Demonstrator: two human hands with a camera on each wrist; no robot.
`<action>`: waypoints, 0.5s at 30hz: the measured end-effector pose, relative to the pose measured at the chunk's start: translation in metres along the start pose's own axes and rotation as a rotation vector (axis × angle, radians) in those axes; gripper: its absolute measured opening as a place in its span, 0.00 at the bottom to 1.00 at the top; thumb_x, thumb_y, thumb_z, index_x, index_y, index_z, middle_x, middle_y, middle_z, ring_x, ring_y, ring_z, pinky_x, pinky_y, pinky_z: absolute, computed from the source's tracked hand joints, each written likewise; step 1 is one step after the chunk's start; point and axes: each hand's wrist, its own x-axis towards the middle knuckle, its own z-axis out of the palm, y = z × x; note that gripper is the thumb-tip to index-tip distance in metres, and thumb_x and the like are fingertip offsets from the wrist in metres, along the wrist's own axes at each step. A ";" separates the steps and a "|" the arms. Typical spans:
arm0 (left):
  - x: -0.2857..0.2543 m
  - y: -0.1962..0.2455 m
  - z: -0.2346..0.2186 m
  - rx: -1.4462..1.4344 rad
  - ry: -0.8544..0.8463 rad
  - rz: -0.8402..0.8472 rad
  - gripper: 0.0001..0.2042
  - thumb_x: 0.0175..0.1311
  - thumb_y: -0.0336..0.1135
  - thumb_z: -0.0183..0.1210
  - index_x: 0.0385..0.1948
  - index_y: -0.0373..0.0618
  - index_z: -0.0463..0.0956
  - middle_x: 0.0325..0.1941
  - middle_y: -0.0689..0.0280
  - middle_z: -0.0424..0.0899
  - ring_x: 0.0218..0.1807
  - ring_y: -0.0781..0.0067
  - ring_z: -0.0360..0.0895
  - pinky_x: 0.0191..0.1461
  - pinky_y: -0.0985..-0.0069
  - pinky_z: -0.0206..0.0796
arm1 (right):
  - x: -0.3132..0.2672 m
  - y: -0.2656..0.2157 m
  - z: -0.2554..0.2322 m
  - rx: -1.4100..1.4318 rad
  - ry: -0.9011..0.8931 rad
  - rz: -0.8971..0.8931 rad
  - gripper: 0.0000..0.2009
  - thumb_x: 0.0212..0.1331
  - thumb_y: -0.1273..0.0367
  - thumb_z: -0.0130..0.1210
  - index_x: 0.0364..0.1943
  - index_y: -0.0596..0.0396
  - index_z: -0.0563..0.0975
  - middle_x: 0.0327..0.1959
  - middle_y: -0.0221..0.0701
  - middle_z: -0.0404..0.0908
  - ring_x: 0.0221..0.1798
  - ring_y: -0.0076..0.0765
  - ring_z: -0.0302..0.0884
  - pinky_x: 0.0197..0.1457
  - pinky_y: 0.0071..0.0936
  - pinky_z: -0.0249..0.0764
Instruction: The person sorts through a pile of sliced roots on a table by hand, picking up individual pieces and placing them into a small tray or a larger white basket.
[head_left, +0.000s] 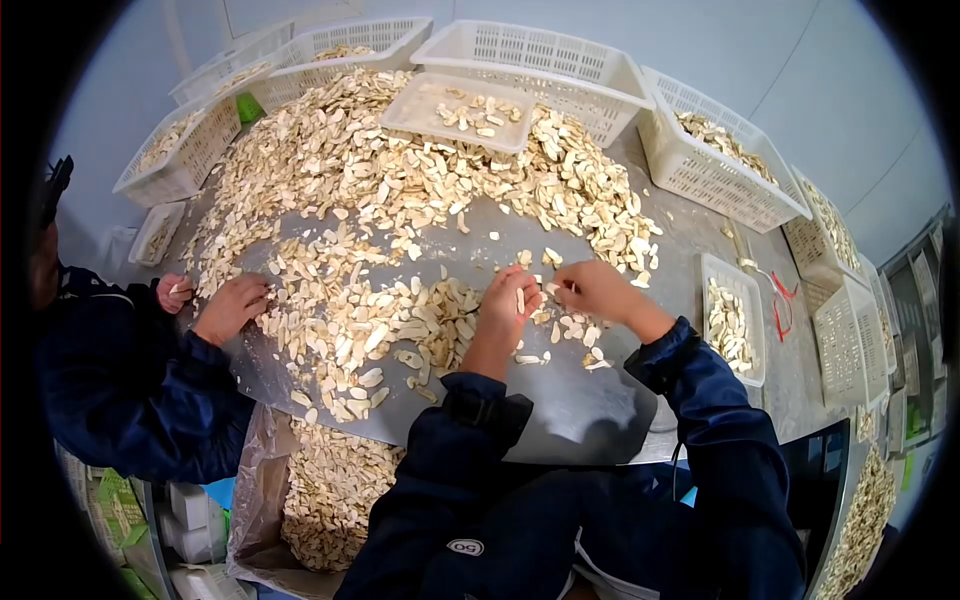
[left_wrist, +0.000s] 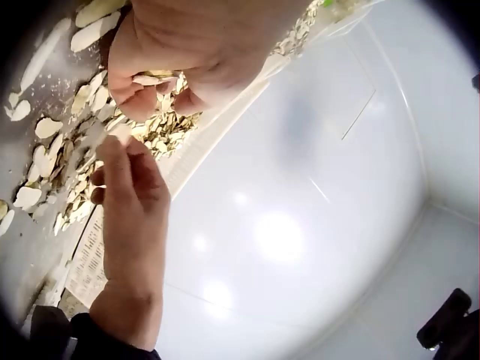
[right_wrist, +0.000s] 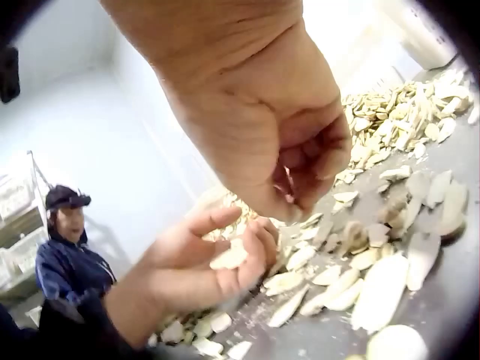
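Observation:
My left hand [head_left: 507, 307] is raised palm-up over the metal table, its curled fingers holding a pale dried slice [right_wrist: 229, 257]. In the left wrist view, the edge of a slice [left_wrist: 154, 79] shows between its thumb and fingers. Just to the right, my right hand [head_left: 600, 292] has its thumb and fingertips pinched together on a small pale slice [left_wrist: 120, 133]. The fingertips of both hands are close together. Loose slices [head_left: 577, 328] lie on the table beneath them, and a larger spread of slices [head_left: 445, 325] lies left of my left hand.
A big heap of slices [head_left: 350, 150] covers the back, bearing a shallow tray [head_left: 400, 112]. White baskets [head_left: 690, 170] line the far edge. A tray of slices [head_left: 755, 345] and red-handled scissors [head_left: 782, 305] lie right. Another person's hand [head_left: 228, 310] is at left; a lined box [head_left: 265, 450] stands below.

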 end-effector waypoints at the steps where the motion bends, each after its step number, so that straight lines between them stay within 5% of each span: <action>1: -0.006 0.005 0.010 -0.054 0.021 -0.034 0.13 0.66 0.37 0.61 0.49 0.45 0.73 0.41 0.62 0.82 0.40 0.70 0.81 0.49 0.69 0.76 | -0.004 -0.004 -0.010 0.240 0.038 -0.002 0.12 0.64 0.63 0.58 0.42 0.56 0.81 0.26 0.32 0.82 0.28 0.34 0.78 0.34 0.34 0.73; 2: -0.011 0.008 0.017 -0.107 0.043 -0.070 0.12 0.67 0.37 0.61 0.47 0.46 0.74 0.40 0.62 0.81 0.39 0.71 0.80 0.46 0.70 0.77 | -0.009 -0.008 -0.018 0.481 0.078 -0.003 0.10 0.63 0.64 0.58 0.42 0.56 0.81 0.23 0.32 0.80 0.26 0.33 0.75 0.33 0.30 0.72; 5: -0.022 0.011 0.020 -0.057 0.059 -0.108 0.11 0.67 0.38 0.61 0.46 0.46 0.75 0.40 0.63 0.81 0.38 0.71 0.81 0.43 0.74 0.77 | -0.022 -0.011 -0.028 0.453 0.077 0.025 0.11 0.62 0.68 0.60 0.45 0.57 0.80 0.23 0.28 0.76 0.26 0.23 0.70 0.33 0.25 0.70; 6: -0.022 0.011 0.022 -0.065 0.032 -0.092 0.11 0.67 0.38 0.61 0.46 0.46 0.75 0.38 0.65 0.80 0.32 0.75 0.77 0.34 0.81 0.72 | -0.026 -0.002 -0.027 0.320 0.099 0.017 0.11 0.61 0.64 0.60 0.43 0.55 0.81 0.25 0.34 0.82 0.26 0.35 0.78 0.34 0.31 0.73; 9: -0.024 0.016 0.022 -0.015 -0.018 -0.124 0.11 0.66 0.36 0.61 0.46 0.45 0.75 0.35 0.67 0.77 0.27 0.80 0.70 0.27 0.84 0.62 | -0.051 0.030 -0.017 0.073 -0.061 -0.023 0.13 0.59 0.63 0.61 0.44 0.54 0.81 0.29 0.35 0.86 0.30 0.41 0.83 0.37 0.34 0.77; 10: -0.024 0.016 0.020 -0.011 -0.016 -0.115 0.11 0.66 0.35 0.61 0.46 0.45 0.75 0.34 0.68 0.76 0.27 0.81 0.68 0.26 0.85 0.59 | -0.061 0.022 -0.026 0.039 -0.221 0.103 0.19 0.56 0.61 0.64 0.49 0.55 0.78 0.32 0.38 0.87 0.36 0.46 0.85 0.40 0.38 0.79; 15: -0.026 0.017 0.020 -0.007 -0.014 -0.042 0.10 0.65 0.33 0.61 0.45 0.46 0.75 0.34 0.69 0.74 0.26 0.84 0.65 0.23 0.87 0.53 | -0.107 0.011 -0.013 0.115 -0.294 0.237 0.36 0.47 0.57 0.71 0.58 0.60 0.68 0.36 0.44 0.85 0.41 0.53 0.83 0.43 0.41 0.78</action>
